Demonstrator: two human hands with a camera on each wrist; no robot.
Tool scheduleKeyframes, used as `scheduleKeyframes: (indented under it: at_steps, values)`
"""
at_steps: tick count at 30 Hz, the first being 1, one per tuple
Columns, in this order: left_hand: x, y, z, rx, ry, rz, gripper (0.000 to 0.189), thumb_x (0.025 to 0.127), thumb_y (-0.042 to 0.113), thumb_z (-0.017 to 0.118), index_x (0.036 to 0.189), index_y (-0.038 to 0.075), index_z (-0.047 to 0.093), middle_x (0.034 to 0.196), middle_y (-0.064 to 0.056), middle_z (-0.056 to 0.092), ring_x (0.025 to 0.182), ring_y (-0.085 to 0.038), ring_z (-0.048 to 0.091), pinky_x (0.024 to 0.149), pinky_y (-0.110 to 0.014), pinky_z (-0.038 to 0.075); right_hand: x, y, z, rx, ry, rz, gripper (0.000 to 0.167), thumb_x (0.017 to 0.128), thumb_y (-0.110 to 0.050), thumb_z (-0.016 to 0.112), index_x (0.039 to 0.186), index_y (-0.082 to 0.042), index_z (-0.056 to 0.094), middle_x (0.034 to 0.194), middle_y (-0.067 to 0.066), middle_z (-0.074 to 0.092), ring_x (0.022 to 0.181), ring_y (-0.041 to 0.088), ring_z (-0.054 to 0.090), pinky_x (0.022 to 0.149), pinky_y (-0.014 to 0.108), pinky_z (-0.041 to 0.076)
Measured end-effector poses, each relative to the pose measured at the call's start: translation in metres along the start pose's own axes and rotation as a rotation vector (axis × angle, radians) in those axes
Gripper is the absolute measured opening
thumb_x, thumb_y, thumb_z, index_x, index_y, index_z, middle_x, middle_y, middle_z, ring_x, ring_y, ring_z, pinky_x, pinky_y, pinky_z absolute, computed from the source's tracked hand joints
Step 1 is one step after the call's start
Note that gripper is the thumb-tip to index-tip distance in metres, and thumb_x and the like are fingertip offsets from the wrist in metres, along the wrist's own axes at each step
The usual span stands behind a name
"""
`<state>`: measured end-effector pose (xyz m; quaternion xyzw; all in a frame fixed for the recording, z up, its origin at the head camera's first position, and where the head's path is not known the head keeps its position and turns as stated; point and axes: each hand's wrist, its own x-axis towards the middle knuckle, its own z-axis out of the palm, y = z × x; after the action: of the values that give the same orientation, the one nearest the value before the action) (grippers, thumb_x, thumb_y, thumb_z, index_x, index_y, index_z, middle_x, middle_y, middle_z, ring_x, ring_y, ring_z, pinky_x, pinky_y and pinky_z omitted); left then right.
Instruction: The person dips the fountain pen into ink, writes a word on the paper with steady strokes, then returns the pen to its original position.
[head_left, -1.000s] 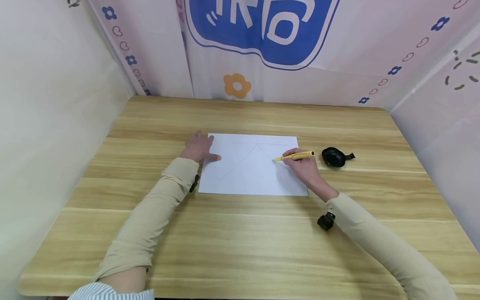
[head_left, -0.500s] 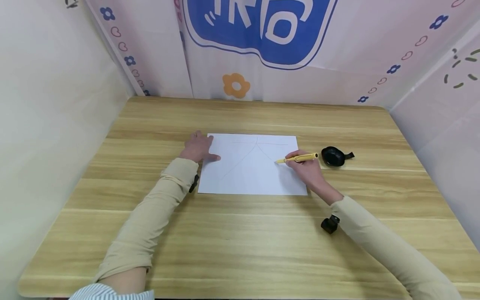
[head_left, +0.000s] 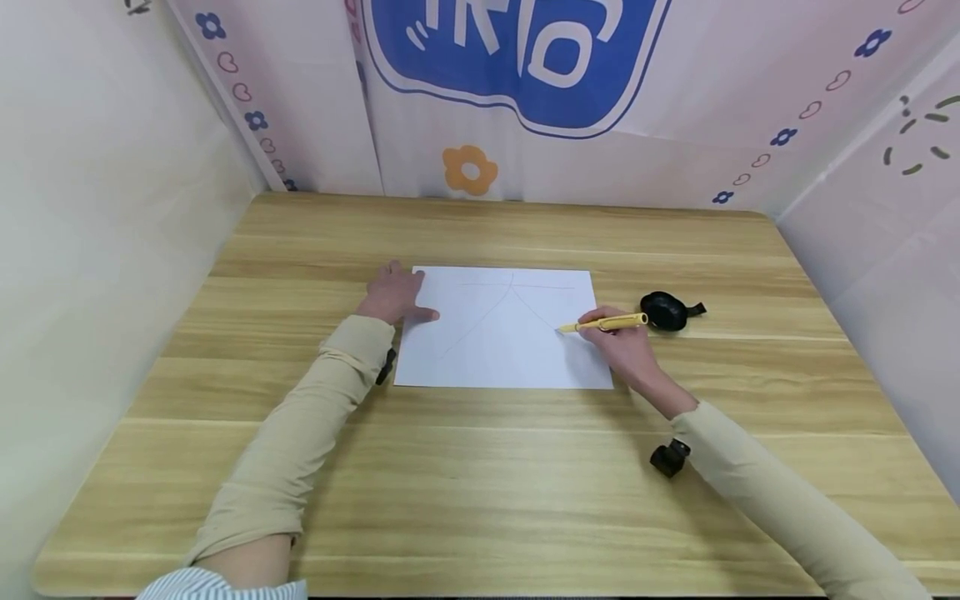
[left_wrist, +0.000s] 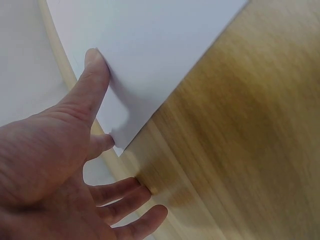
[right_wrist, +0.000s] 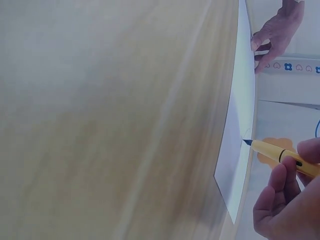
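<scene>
A white sheet of paper (head_left: 495, 354) lies on the wooden table, bearing thin lines: a near-horizontal stroke at the top and two slanting strokes that spread downward from it. My left hand (head_left: 393, 296) rests at the sheet's left edge, fingers spread. In the left wrist view its thumb (left_wrist: 95, 70) and index fingertip touch the paper near a corner. My right hand (head_left: 618, 346) pinches a yellow fountain pen (head_left: 615, 322) near the sheet's right side. The dark nib (right_wrist: 247, 142) is at the paper, at the lower end of the right slanting line.
A small black oval object with a short tab (head_left: 663, 311) sits on the table (head_left: 480, 492) to the right of the paper. White printed walls (head_left: 660, 150) border the table at the back and both sides. A black wrist camera (head_left: 670, 458) hangs under the right sleeve.
My right hand has moved a little right and toward me with the pen, and the right slanting line has grown longer. The left hand stays on the paper.
</scene>
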<state>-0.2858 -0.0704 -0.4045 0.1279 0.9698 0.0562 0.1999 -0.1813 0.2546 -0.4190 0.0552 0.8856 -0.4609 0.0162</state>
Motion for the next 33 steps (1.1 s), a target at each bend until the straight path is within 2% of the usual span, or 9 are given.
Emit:
scheduleKeyframes:
  at_steps: [6, 9, 13, 16, 25, 33]
  values:
    - [0.002, -0.002, 0.001, -0.014, -0.009, 0.003, 0.086, 0.088, 0.046, 0.062, 0.148, -0.002, 0.022, 0.146, -0.039, 0.016, 0.134, -0.052, 0.022, 0.100, -0.063, 0.036, -0.005, 0.005, -0.004, -0.010, -0.024, 0.004, 0.022, 0.089, -0.020, 0.059, 0.103, -0.006, 0.068, 0.115, 0.012, 0.061, 0.083, 0.017, 0.045, 0.067, 0.024, 0.037]
    - [0.002, -0.002, 0.001, -0.014, -0.011, 0.003, 0.087, 0.088, 0.046, 0.062, 0.148, -0.002, 0.022, 0.147, -0.040, 0.015, 0.135, -0.053, 0.021, 0.100, -0.063, 0.035, -0.006, 0.008, -0.006, -0.006, -0.032, 0.008, 0.022, 0.089, -0.021, 0.059, 0.104, -0.007, 0.068, 0.106, 0.009, 0.061, 0.076, 0.015, 0.044, 0.065, 0.023, 0.036]
    - [0.001, -0.001, 0.000, -0.015, -0.012, -0.001, 0.087, 0.088, 0.046, 0.062, 0.148, -0.001, 0.022, 0.147, -0.039, 0.015, 0.135, -0.053, 0.021, 0.100, -0.063, 0.035, -0.008, 0.008, -0.008, -0.006, -0.033, 0.010, 0.022, 0.090, -0.021, 0.059, 0.104, -0.006, 0.068, 0.103, 0.009, 0.061, 0.073, 0.013, 0.043, 0.064, 0.021, 0.037]
    - [0.000, 0.000, -0.001, -0.011, -0.014, -0.003, 0.087, 0.088, 0.046, 0.062, 0.148, -0.001, 0.022, 0.146, -0.039, 0.015, 0.134, -0.053, 0.021, 0.100, -0.063, 0.036, -0.011, 0.008, -0.010, 0.000, -0.033, 0.006, 0.022, 0.090, -0.020, 0.059, 0.104, -0.005, 0.068, 0.112, 0.013, 0.063, 0.078, 0.016, 0.044, 0.066, 0.021, 0.038]
    - [0.000, -0.001, 0.000, 0.000, -0.006, 0.003, 0.087, 0.087, 0.046, 0.062, 0.148, -0.001, 0.023, 0.144, -0.039, 0.021, 0.131, -0.052, 0.027, 0.097, -0.062, 0.039, -0.020, 0.012, -0.017, -0.005, -0.024, -0.024, 0.022, 0.089, -0.019, 0.060, 0.103, -0.003, 0.068, 0.113, 0.014, 0.064, 0.084, 0.015, 0.048, 0.069, 0.020, 0.041]
    - [0.001, -0.001, 0.000, -0.004, -0.002, 0.004, 0.086, 0.088, 0.046, 0.062, 0.148, -0.001, 0.023, 0.144, -0.040, 0.020, 0.131, -0.052, 0.026, 0.098, -0.062, 0.038, -0.027, 0.016, -0.021, 0.002, -0.017, -0.002, 0.021, 0.089, -0.017, 0.059, 0.104, -0.005, 0.068, 0.115, 0.012, 0.062, 0.086, 0.015, 0.047, 0.069, 0.020, 0.040]
